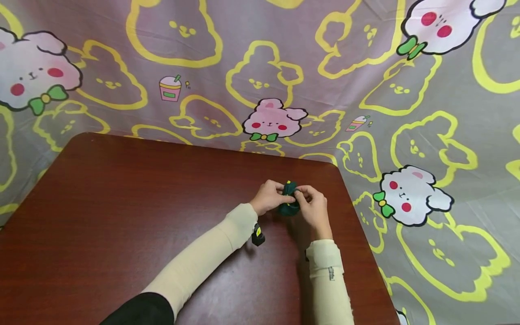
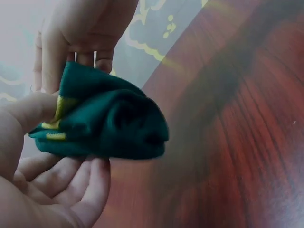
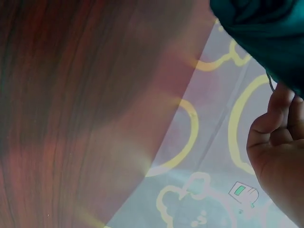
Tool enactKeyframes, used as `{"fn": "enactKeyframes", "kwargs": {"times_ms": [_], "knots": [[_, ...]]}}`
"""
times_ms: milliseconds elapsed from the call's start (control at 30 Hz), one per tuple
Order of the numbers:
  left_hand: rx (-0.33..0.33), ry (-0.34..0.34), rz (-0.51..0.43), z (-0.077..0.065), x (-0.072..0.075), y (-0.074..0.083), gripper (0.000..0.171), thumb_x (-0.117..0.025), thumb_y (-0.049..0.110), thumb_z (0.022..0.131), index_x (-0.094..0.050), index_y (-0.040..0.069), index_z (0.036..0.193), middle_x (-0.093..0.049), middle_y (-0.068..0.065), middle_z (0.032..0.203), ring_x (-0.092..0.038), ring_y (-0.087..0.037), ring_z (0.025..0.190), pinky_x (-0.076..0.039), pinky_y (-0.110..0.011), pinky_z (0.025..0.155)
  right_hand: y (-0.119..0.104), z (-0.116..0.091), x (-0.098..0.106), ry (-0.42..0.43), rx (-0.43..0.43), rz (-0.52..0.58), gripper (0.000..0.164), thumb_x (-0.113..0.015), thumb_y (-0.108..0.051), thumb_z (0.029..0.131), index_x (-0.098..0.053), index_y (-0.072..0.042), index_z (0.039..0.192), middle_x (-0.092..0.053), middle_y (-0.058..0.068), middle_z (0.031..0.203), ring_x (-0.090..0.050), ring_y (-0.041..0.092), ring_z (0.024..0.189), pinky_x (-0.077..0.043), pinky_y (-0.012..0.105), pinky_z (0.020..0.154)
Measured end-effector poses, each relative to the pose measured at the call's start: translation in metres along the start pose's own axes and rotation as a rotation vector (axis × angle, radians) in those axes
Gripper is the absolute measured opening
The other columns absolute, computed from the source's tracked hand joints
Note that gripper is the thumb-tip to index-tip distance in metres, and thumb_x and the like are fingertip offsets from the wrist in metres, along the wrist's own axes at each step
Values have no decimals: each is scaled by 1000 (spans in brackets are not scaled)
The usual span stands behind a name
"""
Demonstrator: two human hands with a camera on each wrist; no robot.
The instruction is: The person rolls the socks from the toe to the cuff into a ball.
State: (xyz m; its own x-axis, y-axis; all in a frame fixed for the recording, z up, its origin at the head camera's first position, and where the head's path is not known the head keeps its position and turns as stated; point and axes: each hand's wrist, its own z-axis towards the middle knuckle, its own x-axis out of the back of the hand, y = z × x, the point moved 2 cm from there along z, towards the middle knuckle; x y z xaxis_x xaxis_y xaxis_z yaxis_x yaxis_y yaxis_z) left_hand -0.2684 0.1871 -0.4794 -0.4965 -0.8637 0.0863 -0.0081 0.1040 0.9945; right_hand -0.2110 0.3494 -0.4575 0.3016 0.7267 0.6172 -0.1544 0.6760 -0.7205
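Near the far right corner of the dark red wooden table (image 1: 122, 203), the left hand (image 1: 269, 197) and right hand (image 1: 313, 206) both pinch a small bundled dark green cloth with yellow marks (image 2: 102, 123), seemingly mid-folding, which calls next for a firm tuck.

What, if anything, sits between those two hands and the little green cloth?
Nothing visible does. Both the left hand and the right hand already grip the green cloth directly, bunched between their fingers above the table. The left wrist view shows the cloth pinched bare against the skin.
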Motion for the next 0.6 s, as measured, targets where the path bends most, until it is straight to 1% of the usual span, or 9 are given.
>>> {"fn": "enactKeyframes", "kwargs": {"times_ms": [67, 100, 200, 267, 300, 333, 433, 500, 600], "knots": [[-7, 9, 18, 0, 0, 0, 32, -83, 17, 86, -74, 2, 113, -74, -5, 95, -72, -15, 83, -58, -31, 73, 0, 0, 0, -18, -11, 33, 11, -66, -17, 100, -72, -8, 101, -68, 8, 80, -62, 20, 72, -49, 28, 63], [-12, 12, 27, 0, 0, 0, 32, -82, 16, 86, -74, 2, 113, -74, -5, 94, -71, -15, 82, -58, -30, 73, -6, -1, 1, -43, -26, 66, 13, -64, -15, 100, -71, -4, 101, -67, 12, 83, -62, 23, 75, -48, 28, 65], [-31, 22, 88, 2, 1, 0, 29, -82, 16, 85, -76, 2, 110, -74, -4, 92, -70, -13, 79, -57, -29, 70, -13, -1, 2, -103, -90, 198, 19, -59, -11, 103, -66, 6, 103, -65, 23, 91, -59, 29, 83, -47, 27, 70], [-45, 15, 145, 2, 1, 1, 26, -81, 16, 87, -77, 3, 109, -73, -2, 90, -70, -12, 77, -57, -28, 69, -15, -1, 1, -106, -136, 280, 23, -56, -9, 104, -62, 13, 104, -63, 29, 95, -59, 33, 86, -46, 26, 72], [-58, 16, 185, 3, 1, 3, 23, -81, 16, 87, -78, 4, 106, -73, 0, 88, -68, -11, 75, -56, -27, 68, -16, -1, 1, -97, -159, 311, 23, -55, -8, 104, -61, 14, 104, -62, 30, 96, -58, 34, 88, -47, 26, 72], [-66, 14, 223, 3, 0, 4, 20, -81, 16, 87, -78, 5, 103, -72, 1, 85, -67, -10, 74, -55, -26, 66, -12, 0, -1, -83, -164, 330, 23, -54, -9, 104, -60, 13, 104, -62, 28, 95, -58, 31, 87, -47, 25, 72], [-89, 1, 326, 1, -1, 10, 8, -79, 16, 88, -79, 7, 90, -70, 4, 74, -63, -10, 67, -52, -24, 61, -11, 1, -6, -38, -149, 340, 24, -56, -13, 104, -60, 11, 101, -62, 24, 94, -59, 29, 85, -47, 26, 71], [-91, -11, 405, 0, -1, 12, 12, -79, 16, 88, -76, 9, 78, -64, 4, 63, -57, -10, 60, -48, -23, 56, -11, 1, -9, -19, -135, 312, 21, -59, -14, 103, -62, 6, 99, -63, 19, 94, -58, 26, 84, -47, 26, 71], [-80, -39, 503, -2, -3, 14, 19, -79, 16, 87, -73, 11, 69, -60, 4, 56, -53, -12, 54, -43, -24, 52, -8, 1, -12, -2, -120, 270, 18, -63, -15, 101, -66, 2, 95, -65, 15, 93, -59, 23, 84, -47, 27, 71]]}}
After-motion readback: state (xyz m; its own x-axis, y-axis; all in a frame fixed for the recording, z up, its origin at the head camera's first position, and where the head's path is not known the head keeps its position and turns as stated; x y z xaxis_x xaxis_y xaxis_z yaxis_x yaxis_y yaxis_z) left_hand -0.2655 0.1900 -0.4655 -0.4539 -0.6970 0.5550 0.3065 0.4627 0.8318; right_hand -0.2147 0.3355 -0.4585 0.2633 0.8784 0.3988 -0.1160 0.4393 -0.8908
